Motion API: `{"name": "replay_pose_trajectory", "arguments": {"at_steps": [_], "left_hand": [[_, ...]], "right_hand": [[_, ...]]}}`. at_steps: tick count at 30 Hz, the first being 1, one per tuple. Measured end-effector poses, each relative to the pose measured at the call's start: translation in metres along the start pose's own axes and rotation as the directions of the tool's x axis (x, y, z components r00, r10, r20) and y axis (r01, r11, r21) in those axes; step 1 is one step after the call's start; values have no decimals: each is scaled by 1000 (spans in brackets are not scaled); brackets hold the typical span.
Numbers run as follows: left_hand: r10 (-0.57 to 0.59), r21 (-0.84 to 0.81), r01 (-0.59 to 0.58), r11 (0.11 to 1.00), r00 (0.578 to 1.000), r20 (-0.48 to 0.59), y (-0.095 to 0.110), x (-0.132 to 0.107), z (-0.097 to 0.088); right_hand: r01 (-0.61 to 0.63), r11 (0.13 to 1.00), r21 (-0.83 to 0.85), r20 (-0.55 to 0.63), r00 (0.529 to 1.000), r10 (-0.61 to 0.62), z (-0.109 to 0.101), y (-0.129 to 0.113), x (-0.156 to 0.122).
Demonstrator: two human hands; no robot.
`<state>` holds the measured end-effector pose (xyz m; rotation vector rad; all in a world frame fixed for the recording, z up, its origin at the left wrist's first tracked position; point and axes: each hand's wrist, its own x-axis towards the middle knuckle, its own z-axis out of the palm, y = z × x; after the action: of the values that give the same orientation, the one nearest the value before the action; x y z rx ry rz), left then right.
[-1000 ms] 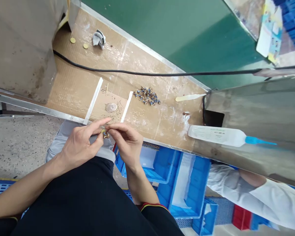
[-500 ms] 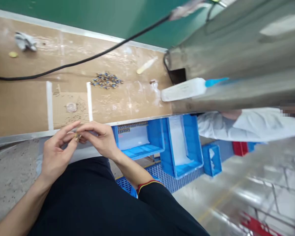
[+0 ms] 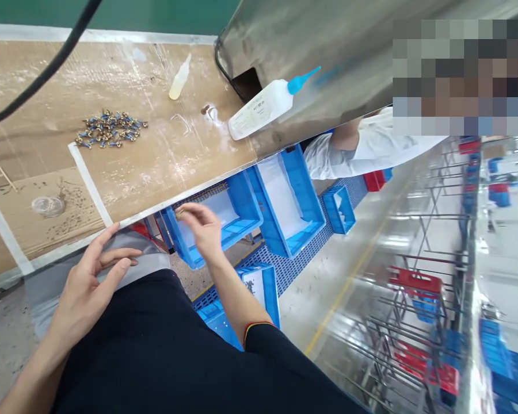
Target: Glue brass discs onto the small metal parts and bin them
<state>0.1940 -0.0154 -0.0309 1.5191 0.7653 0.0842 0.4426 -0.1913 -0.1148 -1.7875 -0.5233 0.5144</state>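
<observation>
My left hand (image 3: 86, 282) rests over my lap at the near edge of the cardboard-covered bench (image 3: 155, 167), fingers stretched out and apart, holding nothing. My right hand (image 3: 201, 227) hovers over a blue plastic bin (image 3: 237, 221) beneath the bench edge, fingertips pinched on a small brass part (image 3: 180, 211). A pile of small brass and blue fittings (image 3: 110, 127) lies on the bench, above and to the left of both hands.
A white squeeze bottle with a blue nozzle (image 3: 265, 106) leans against a steel housing (image 3: 328, 52). A black cable (image 3: 38, 77) crosses the bench. More blue bins (image 3: 291, 201) stand below. Another person's white sleeve (image 3: 366, 152) shows at right. Metal racks (image 3: 414, 287) fill the right side.
My hands have separated. The right hand carried the small part rightward and down over the blue bin; the left hand opened and stayed by my lap. The view swung right.
</observation>
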Motion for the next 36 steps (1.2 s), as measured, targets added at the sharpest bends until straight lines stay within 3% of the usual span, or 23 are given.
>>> {"name": "replay_pose_trajectory", "arguments": {"at_steps": [2,3,5,7,13,20,26,31,33,34,36], "left_hand": [[-40,-30,39,999,998,-44,-2,-3,-7],[-66,-49,63,997,996,-67,-3,-5,-10],[-114,-75,106,992,988,-108,-3,-11,-17],[-131,-79,121,990,982,-136,-4,-15,-21],[-143,-87,130,988,974,-177,-15,-24,-27],[-173,-123,149,981,962,-212,-22,-25,-28],[-155,-128,130,983,966,-205,-29,-27,-37],[-174,-147,146,978,963,-204,-39,-30,-43],[-167,-156,135,978,963,-209,-39,-30,-43],[-158,-155,126,980,964,-212,-38,-31,-43],[-137,-142,107,984,965,-222,-36,-34,-44]], "right_hand": [[-175,962,-212,-225,966,126,-38,34,27],[-240,932,-271,-279,946,162,-56,51,40],[-331,879,-344,-310,923,226,-81,84,60],[-387,837,-386,-291,913,288,-94,112,71],[-475,740,-476,-254,880,401,-94,159,74],[-463,744,-481,-246,886,392,-91,167,77],[-385,813,-438,-366,902,230,-84,136,67],[-161,902,-400,-499,864,-67,-61,63,66],[-17,922,-388,-426,890,-163,-38,23,74],[79,923,-376,-329,920,-213,-23,2,81],[316,893,-322,-11,941,-337,12,-38,100]]}}
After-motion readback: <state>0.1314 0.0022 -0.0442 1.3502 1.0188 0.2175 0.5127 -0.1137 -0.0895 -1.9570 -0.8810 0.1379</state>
